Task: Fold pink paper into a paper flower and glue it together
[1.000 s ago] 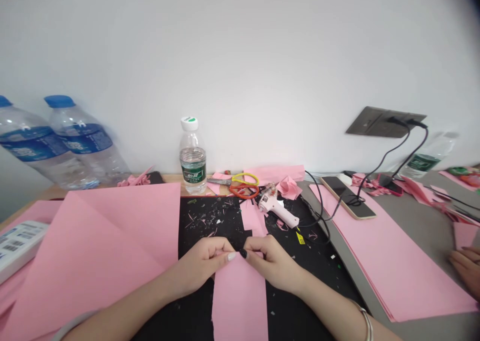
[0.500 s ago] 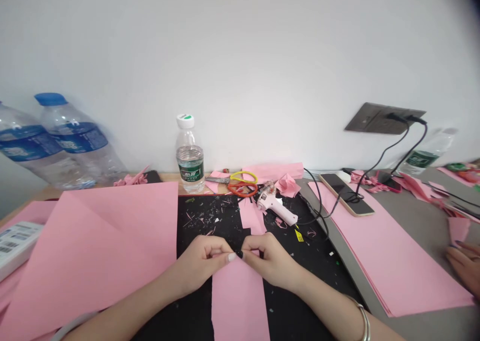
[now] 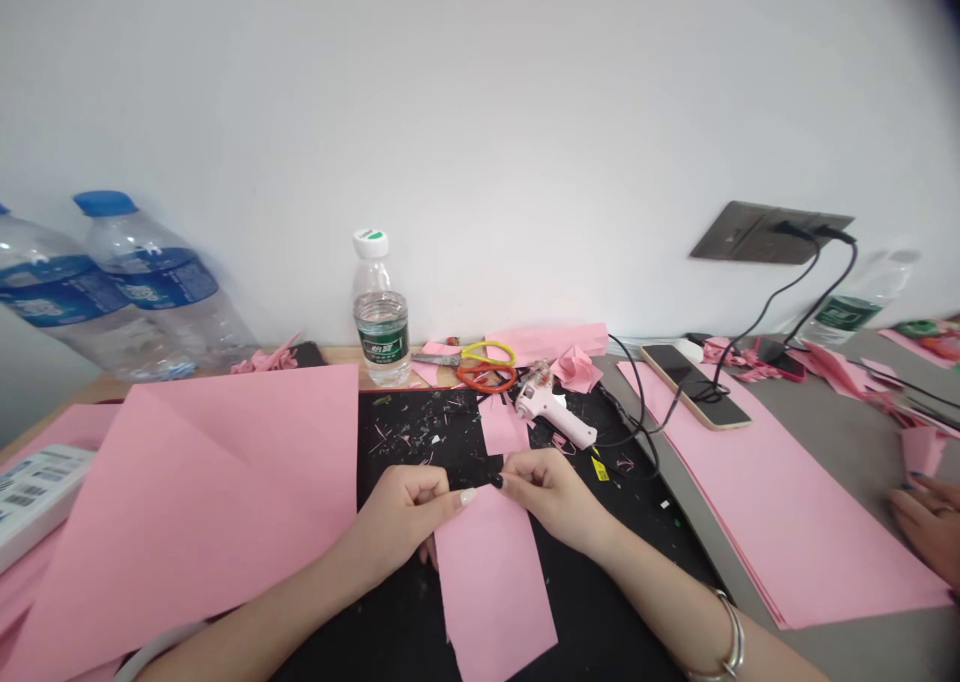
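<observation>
A strip of pink paper (image 3: pixel 495 582) hangs between my hands over the black mat (image 3: pixel 375 622), its top edge pinched at two spots. My left hand (image 3: pixel 409 517) is closed on the upper left corner, thumb on the near face. My right hand (image 3: pixel 551 497) grips the same top edge a little further right, its dark-nailed thumb pressing on the paper. Beyond my fingers a smaller pink paper piece (image 3: pixel 502 427) lies on the mat. A pale pink glue gun (image 3: pixel 559 417) rests just past it, its cord running right.
Large pink sheets (image 3: pixel 247 482) cover the left side; a pink stack (image 3: pixel 795 522) with a phone (image 3: pixel 694 387) lies right. Scissors (image 3: pixel 484 362) and a water bottle (image 3: pixel 381 322) stand near the wall. Another person's hand (image 3: pixel 930 522) is at the far right, holding pink paper.
The pink strip has come up off the mat and tilted, its lower end now visible and swung right. My right hand has shifted slightly up and right, widening the gap between my hands.
</observation>
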{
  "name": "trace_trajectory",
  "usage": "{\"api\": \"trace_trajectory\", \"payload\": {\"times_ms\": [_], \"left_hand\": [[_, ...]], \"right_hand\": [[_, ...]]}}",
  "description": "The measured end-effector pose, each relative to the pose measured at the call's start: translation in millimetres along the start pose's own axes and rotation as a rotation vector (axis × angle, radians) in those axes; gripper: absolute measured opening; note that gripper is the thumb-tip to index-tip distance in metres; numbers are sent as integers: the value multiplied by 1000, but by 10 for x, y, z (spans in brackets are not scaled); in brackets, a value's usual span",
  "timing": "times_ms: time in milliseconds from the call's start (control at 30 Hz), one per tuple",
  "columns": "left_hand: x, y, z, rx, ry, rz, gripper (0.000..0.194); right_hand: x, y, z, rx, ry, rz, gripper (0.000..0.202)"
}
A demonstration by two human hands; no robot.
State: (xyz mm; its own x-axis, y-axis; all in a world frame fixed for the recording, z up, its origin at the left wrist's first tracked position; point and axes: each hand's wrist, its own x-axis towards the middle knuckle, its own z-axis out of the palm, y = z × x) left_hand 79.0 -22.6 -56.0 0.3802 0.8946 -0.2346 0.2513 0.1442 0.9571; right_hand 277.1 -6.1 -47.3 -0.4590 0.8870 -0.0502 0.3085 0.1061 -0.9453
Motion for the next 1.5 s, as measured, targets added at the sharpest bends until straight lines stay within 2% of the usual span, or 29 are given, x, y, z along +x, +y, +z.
{"api": "trace_trajectory", "payload": {"times_ms": [133, 400, 600, 733, 900, 1000, 1133, 1167, 1300, 1500], "left_hand": [[-24, -29, 25, -41, -28, -89, 43], [-27, -19, -8, -46, -75, -20, 40], [-37, -43, -28, 68, 19, 13, 44], [-22, -3, -44, 2, 24, 65, 43], [-36, 34, -43, -47, -9, 111, 31], [-48, 4, -31, 12, 55, 111, 37], [-29, -41, -47, -159, 110, 42, 40], [-20, -47, -56, -197, 114, 29, 39], [7, -65, -85, -260, 116, 4, 37], [18, -88, -73, -278, 65, 24, 38]], "right_hand": [[-10, 22, -3, 86, 23, 20, 35], [10, 57, -80, 95, 20, 17, 37], [11, 59, -85, 117, 39, 27, 39], [10, 63, -93, 175, 101, 52, 40], [-6, 34, -76, 272, 130, 93, 41], [-8, 25, -48, 336, 108, 95, 39], [13, 28, -62, 576, 78, 31, 21], [18, 28, -71, 606, 71, 10, 23], [16, 38, -82, 500, 30, -46, 37], [13, 62, -62, 285, 96, -62, 25]]}}
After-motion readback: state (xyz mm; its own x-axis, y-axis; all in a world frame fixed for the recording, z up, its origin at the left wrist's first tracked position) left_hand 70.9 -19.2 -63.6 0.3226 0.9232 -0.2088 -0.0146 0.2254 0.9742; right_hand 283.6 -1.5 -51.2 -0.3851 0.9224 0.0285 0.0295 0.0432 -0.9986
